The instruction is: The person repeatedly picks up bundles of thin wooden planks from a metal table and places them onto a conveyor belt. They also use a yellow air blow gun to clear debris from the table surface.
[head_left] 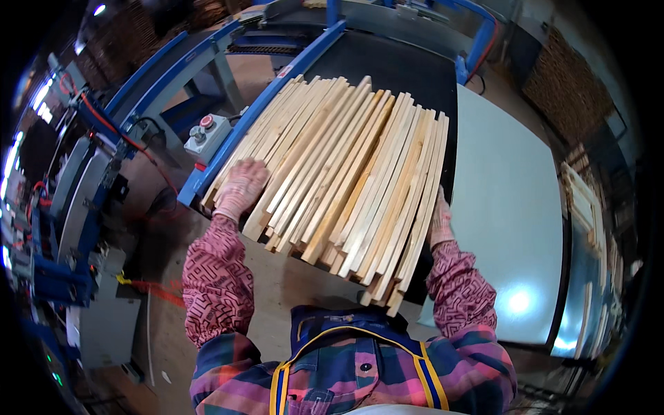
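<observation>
Workshop floor of bare concrete spreads below a blue-framed conveyor point(228, 131) whose black belt point(387, 62) carries a wide fan of pale wooden slats point(339, 180). These long thin slats lie side by side and partly overlapping, their far ends reaching up the belt and their near ends hanging past the belt's near edge toward the person. At the left side of the fan the left hand point(241, 188), in a pink knit glove, lies flat with fingers spread on top of the outermost slats, pressing rather than gripping. On the right side the right hand point(439, 223) is pressed against the edge of the outer slats; whether its fingers curl under them is hidden by the wood. Both hands thus bracket the bundle, which looks squeezed tighter at the near end and still splayed at the far end, so the gathering seems only partly done and nothing is lifted yet. Left of the frame sits a grey control box point(205, 133) with a red button, and to the right lies a white tabletop point(505, 207)
</observation>
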`<state>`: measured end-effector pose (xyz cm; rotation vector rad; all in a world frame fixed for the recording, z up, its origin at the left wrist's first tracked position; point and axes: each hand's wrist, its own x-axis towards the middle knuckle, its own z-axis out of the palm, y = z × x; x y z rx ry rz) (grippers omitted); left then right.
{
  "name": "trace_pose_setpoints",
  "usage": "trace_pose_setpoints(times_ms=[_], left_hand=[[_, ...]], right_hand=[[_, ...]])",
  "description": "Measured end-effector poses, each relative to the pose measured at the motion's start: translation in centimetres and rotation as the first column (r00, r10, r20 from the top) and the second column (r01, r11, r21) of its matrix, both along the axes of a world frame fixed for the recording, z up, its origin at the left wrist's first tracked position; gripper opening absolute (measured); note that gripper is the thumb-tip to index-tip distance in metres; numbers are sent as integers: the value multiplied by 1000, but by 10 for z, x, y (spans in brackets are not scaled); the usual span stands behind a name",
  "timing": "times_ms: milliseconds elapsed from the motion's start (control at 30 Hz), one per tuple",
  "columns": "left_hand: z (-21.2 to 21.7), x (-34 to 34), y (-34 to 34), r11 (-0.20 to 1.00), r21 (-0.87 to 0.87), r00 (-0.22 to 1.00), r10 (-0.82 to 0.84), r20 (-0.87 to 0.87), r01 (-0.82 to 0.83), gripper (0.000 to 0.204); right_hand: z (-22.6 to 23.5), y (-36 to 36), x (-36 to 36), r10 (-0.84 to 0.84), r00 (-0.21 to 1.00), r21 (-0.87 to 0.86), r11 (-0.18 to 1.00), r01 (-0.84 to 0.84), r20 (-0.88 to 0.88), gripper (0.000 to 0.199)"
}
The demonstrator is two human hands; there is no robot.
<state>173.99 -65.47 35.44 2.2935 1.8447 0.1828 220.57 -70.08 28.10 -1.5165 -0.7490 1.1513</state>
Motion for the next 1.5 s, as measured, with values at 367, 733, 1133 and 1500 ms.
trace_pose_setpoints(times_ms=[367, 733, 1133, 1500], left_hand=[[7, 82, -3, 965, -190, 679, 16, 734, 182, 55], [-36, 84, 38, 735, -600, 207, 563, 800, 317, 96], [7, 152, -105, 744, -429, -12, 506, 862, 512, 104], [1, 354, -143, 976, -179, 959, -68, 275, 121, 93]], right_hand=[[32, -44, -4, -157, 476, 121, 987, 106, 865, 39], [19, -51, -31, 99, 938, 204, 979, -31, -331, 62], [-16, -155, 69, 281, 897, 357, 922, -153, -341, 113], [14, -232, 251, 140, 883, 193, 949, -248, 448, 64]])
